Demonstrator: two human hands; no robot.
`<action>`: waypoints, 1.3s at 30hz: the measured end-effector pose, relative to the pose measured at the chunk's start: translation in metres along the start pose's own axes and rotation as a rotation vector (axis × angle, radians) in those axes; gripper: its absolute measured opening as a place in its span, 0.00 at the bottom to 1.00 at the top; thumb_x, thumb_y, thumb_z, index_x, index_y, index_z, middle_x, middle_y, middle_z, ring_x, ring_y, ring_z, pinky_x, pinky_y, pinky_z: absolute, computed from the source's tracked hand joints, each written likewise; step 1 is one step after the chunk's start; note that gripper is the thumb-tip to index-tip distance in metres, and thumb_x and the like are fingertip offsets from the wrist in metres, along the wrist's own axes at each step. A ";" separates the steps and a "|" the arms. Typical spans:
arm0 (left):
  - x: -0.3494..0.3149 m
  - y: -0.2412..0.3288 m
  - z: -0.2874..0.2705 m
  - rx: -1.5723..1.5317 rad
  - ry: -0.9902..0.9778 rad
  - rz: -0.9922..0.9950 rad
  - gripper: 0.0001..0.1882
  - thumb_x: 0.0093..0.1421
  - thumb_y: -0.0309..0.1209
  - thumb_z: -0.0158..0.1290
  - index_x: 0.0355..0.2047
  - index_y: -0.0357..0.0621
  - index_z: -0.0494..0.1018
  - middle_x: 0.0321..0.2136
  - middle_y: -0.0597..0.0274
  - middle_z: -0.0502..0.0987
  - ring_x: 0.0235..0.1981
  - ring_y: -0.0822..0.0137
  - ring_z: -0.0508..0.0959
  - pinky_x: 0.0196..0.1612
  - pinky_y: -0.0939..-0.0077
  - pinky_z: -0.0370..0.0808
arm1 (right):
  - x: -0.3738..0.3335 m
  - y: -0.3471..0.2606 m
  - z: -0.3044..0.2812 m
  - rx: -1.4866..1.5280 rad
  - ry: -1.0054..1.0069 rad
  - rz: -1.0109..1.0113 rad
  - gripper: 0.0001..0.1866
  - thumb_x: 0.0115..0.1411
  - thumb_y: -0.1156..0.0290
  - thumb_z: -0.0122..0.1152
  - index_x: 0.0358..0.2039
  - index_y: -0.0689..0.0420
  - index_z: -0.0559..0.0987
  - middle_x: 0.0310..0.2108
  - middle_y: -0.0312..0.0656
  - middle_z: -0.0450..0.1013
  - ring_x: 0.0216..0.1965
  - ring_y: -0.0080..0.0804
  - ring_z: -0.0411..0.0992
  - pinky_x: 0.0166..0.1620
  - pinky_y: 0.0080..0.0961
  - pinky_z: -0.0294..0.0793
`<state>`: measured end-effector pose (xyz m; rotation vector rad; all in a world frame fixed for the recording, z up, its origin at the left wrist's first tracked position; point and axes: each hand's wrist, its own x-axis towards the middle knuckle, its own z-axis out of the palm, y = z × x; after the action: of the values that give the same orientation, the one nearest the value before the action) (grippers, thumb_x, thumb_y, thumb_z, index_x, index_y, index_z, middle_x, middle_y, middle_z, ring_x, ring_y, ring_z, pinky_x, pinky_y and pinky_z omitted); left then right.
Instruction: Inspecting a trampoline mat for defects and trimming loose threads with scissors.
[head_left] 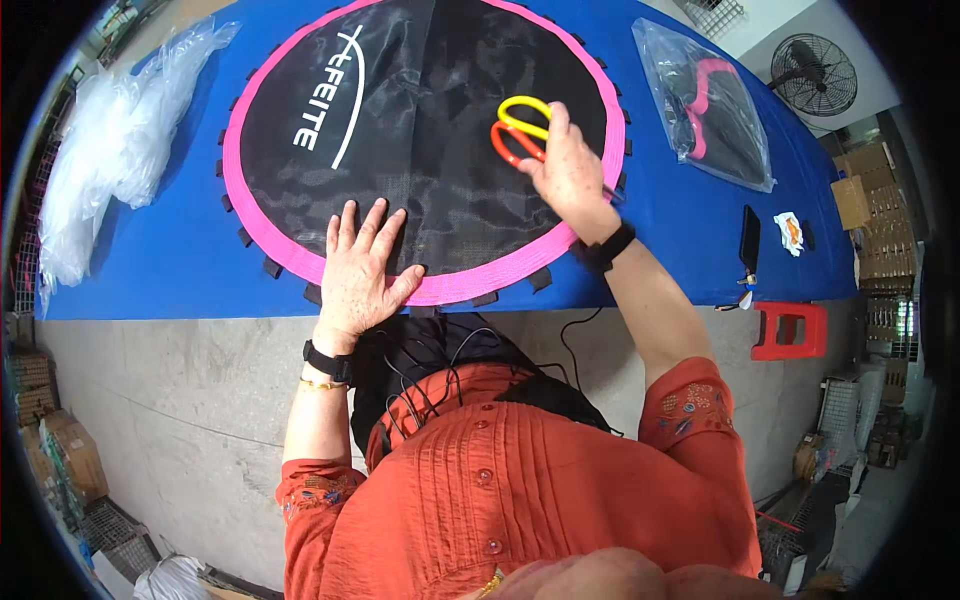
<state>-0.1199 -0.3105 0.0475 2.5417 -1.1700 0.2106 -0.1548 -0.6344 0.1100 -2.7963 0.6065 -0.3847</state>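
Observation:
Spread over the blue table is a round black mesh trampoline mat [440, 180] with a pink border and short black tabs around its rim. My left hand [362, 265] lies on its near left part, fingers spread and thumb out over the pink edge. Above the mat's right side, my right hand [572, 172] is closed around a pair of scissors [524, 108] with one yellow and one red handle loop. The handles stick out toward the mat's middle. Most of the blades is hidden behind my hand; a bit of metal shows by the wrist.
Clear plastic bags [130, 140] are heaped on the table's left. At the right lie a bagged pink-and-black mat [705, 110], a black phone-like object [749, 238] and a small white-and-orange packet [789, 233]. A red stool [790, 331] stands beyond the near right edge; a black fan [813, 75] is behind.

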 end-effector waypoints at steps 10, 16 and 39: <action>-0.002 0.000 0.000 -0.008 -0.010 -0.006 0.42 0.65 0.60 0.58 0.73 0.51 0.68 0.74 0.49 0.65 0.76 0.34 0.57 0.78 0.38 0.50 | -0.032 -0.052 0.016 0.145 -0.054 -0.221 0.47 0.53 0.67 0.83 0.67 0.55 0.62 0.48 0.56 0.76 0.47 0.61 0.80 0.47 0.50 0.83; -0.001 0.001 0.002 -0.020 0.000 -0.008 0.42 0.66 0.61 0.57 0.73 0.51 0.68 0.74 0.49 0.66 0.77 0.36 0.56 0.79 0.38 0.49 | 0.013 0.008 0.003 -0.054 0.002 0.015 0.47 0.55 0.67 0.82 0.68 0.56 0.61 0.51 0.60 0.77 0.51 0.62 0.80 0.49 0.51 0.83; -0.001 0.002 -0.002 0.007 -0.010 0.003 0.41 0.66 0.60 0.57 0.72 0.50 0.69 0.74 0.50 0.66 0.76 0.36 0.58 0.78 0.39 0.50 | -0.086 0.026 -0.017 0.200 -0.014 -0.199 0.49 0.53 0.69 0.82 0.70 0.54 0.62 0.46 0.55 0.76 0.48 0.59 0.79 0.49 0.48 0.80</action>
<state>-0.1216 -0.3104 0.0497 2.5504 -1.1784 0.2038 -0.2448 -0.6231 0.1012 -2.6694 0.2701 -0.4381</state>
